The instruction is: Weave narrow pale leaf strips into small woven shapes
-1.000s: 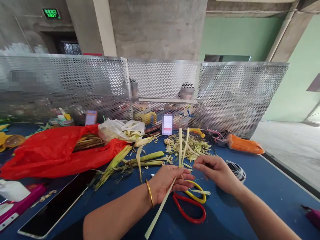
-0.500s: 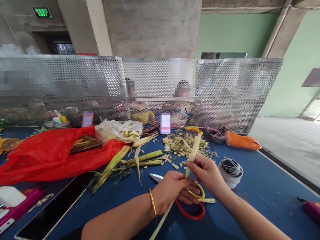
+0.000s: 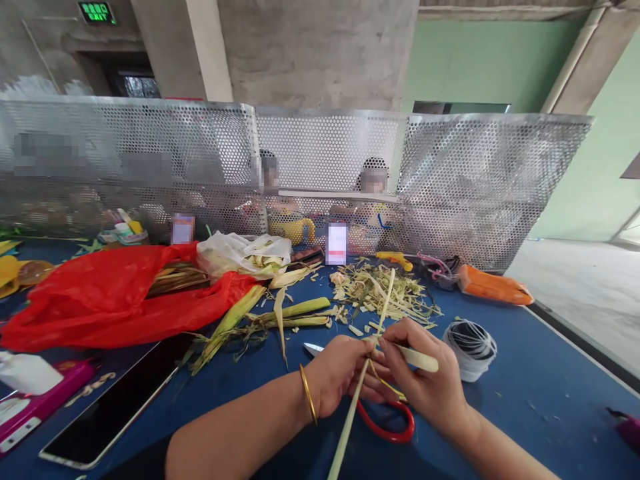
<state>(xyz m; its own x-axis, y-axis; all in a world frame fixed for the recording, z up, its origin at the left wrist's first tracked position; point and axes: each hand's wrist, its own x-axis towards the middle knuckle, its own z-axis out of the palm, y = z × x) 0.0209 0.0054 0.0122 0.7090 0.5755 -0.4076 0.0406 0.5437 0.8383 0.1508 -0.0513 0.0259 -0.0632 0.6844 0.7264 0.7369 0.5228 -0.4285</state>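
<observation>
Both my hands meet over the blue table, working a long pale husk strip (image 3: pixel 345 440) that looks like corn husk. My left hand (image 3: pixel 345 373), with a gold bangle at the wrist, pinches the strip at its middle. Close against it, my right hand (image 3: pixel 425 367) has thumb and fingers closed on a pale flat end, which sticks out to the right. One thin length points up and away, another runs down toward me. Beneath the hands lie scissors (image 3: pixel 389 435) with a red and a yellow handle loop, partly covered; a blade tip shows at the left.
Husk scraps (image 3: pixel 385 293) are heaped ahead. Green-yellow husks (image 3: pixel 300 310), a red plastic bag (image 3: pixel 100 293) and a black-screened phone (image 3: pixel 115 407) lie left. A roll of white cord or strip (image 3: pixel 470 350) and an orange packet (image 3: pixel 495 285) sit right. A perforated metal screen (image 3: pixel 330 153) stands behind.
My right hand has folded the strip's wide end from pointing up to pointing right, and now sits lower. A thin length points up. My left hand keeps its pinch; the view shifted slightly.
</observation>
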